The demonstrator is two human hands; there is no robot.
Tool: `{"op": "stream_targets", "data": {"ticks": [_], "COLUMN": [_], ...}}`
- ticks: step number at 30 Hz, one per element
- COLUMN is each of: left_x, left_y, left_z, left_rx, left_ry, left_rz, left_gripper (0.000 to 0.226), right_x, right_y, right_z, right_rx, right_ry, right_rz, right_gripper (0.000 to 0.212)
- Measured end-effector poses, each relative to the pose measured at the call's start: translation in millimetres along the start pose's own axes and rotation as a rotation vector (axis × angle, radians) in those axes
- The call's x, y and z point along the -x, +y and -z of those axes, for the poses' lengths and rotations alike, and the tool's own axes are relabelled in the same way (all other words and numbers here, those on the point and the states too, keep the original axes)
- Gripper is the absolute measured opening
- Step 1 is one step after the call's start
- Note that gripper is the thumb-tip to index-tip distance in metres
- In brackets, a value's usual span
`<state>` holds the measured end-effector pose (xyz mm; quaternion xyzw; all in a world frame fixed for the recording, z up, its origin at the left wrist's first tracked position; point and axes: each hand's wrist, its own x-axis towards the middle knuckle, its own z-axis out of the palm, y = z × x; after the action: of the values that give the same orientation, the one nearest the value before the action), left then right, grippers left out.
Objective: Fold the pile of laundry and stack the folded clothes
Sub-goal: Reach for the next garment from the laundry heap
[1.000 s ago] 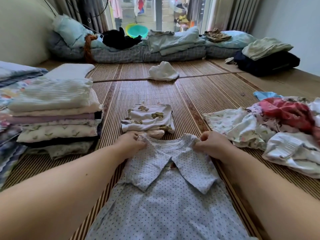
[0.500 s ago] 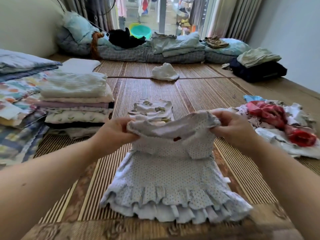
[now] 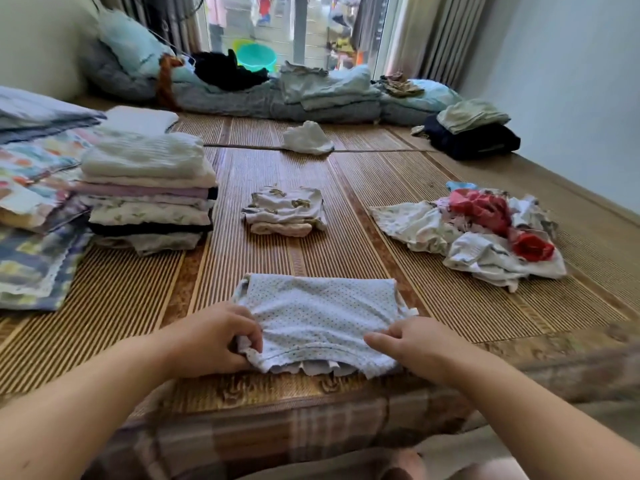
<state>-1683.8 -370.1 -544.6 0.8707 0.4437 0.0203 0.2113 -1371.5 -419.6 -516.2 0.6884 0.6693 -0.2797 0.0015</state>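
A pale blue dotted dress (image 3: 322,313) lies folded in half on the bamboo mat (image 3: 346,244), its top brought down over the frilled hem at the near edge. My left hand (image 3: 214,337) pinches its near left corner. My right hand (image 3: 412,344) holds its near right corner. Beyond it sits a small folded stack with a bear print (image 3: 285,211). A loose pile of unfolded clothes (image 3: 478,233), white and red, lies to the right. A tall stack of folded clothes (image 3: 149,192) stands to the left.
Folded quilts (image 3: 31,188) lie at the far left. A crumpled white cloth (image 3: 308,138) sits farther back on the mat. Bedding and pillows (image 3: 311,95) line the back, and dark folded clothes (image 3: 471,136) rest at the back right. A plaid cover (image 3: 294,438) hangs over the near edge.
Both hands lifted the dress's shoulders from the mat, carried them toward me and laid them down over the hem, folding the dress in half.
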Motion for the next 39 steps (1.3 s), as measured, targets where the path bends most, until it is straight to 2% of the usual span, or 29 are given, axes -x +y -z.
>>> {"op": "stream_targets", "data": {"ticks": [4, 5, 9, 11, 13, 15, 17, 19, 20, 21, 23, 25, 28, 30, 32, 33, 35, 39], "left_x": [-2.5, -3.5, -5.9, -6.3, -7.6, -8.7, -10.3, -10.9, -9.9, -7.7, -0.6, 3.5, 2.3, 4.0, 9.8, 14.2, 24.1, 40.5], "left_y": [9.6, 12.8, 37.8, 54.7, 70.6, 80.8, 78.0, 60.3, 47.3, 33.2, 12.6, 4.8, 8.9, 12.4, 14.1, 15.0, 18.7, 31.3], "left_z": [0.4, -0.2, -3.0, -6.3, -12.0, -16.3, -12.8, -7.7, -5.5, -4.6, -5.8, -9.9, -15.5, -18.7, -19.9, -19.9, -19.2, -12.1], "left_rx": [-0.078, -0.091, -0.015, 0.032, 0.040, 0.056, 0.097, 0.082, 0.049, 0.013, -0.039, -0.066, -0.084, -0.095, -0.094, -0.088, -0.089, -0.115], "left_ry": [-0.004, -0.016, -0.049, -0.097, -0.174, -0.207, -0.116, 0.015, 0.047, 0.036, -0.088, -0.144, -0.117, -0.123, -0.141, -0.154, -0.166, -0.175], "left_rz": [0.013, 0.023, 0.000, -0.043, -0.101, -0.167, -0.174, -0.121, -0.084, -0.041, 0.044, 0.068, 0.077, 0.092, 0.103, 0.101, 0.072, 0.022], "left_gripper": [0.028, 0.031, 0.039, 0.042, 0.050, 0.052, 0.041, 0.034, 0.035, 0.039, 0.054, 0.065, 0.070, 0.074, 0.078, 0.079, 0.082, 0.085], "right_x": [-33.2, -44.8, -87.7, -100.3, -101.9, -94.8, -76.4, -49.8, -34.2, -21.2, -8.2, -8.3, -12.5, -14.2, -14.1, -13.9, -10.2, 0.6], "right_y": [-13.1, -13.8, -14.5, -17.0, -22.4, -26.1, -27.5, -30.3, -33.6, -37.7, -39.9, -38.5, -42.7, -44.7, -44.3, -43.0, -38.2, -28.6], "right_z": [-9.0, -8.9, -5.2, -6.5, -9.1, -11.7, -17.1, -27.6, -33.9, -42.1, -62.5, -83.1, -91.6, -88.6, -82.4, -79.8, -73.8, -51.5], "right_rx": [0.164, 0.188, 0.242, 0.201, 0.224, 0.237, 0.153, 0.083, 0.103, 0.165, 0.361, 0.511, 0.615, 0.606, 0.559, 0.476, 0.233, -0.218], "right_ry": [0.023, 0.019, 0.044, 0.161, 0.300, 0.385, 0.442, 0.404, 0.322, 0.206, 0.018, 0.060, 0.197, 0.207, 0.188, 0.173, 0.070, -0.135], "right_rz": [-0.040, -0.057, -0.065, -0.073, -0.027, 0.116, 0.378, 0.613, 0.678, 0.700, 0.667, 0.706, 0.742, 0.771, 0.781, 0.796, 0.713, 0.465], "right_gripper": [0.087, 0.093, 0.068, 0.055, 0.056, 0.061, 0.050, 0.042, 0.049, 0.061, 0.088, 0.098, 0.077, 0.060, 0.053, 0.053, 0.049, 0.017]}}
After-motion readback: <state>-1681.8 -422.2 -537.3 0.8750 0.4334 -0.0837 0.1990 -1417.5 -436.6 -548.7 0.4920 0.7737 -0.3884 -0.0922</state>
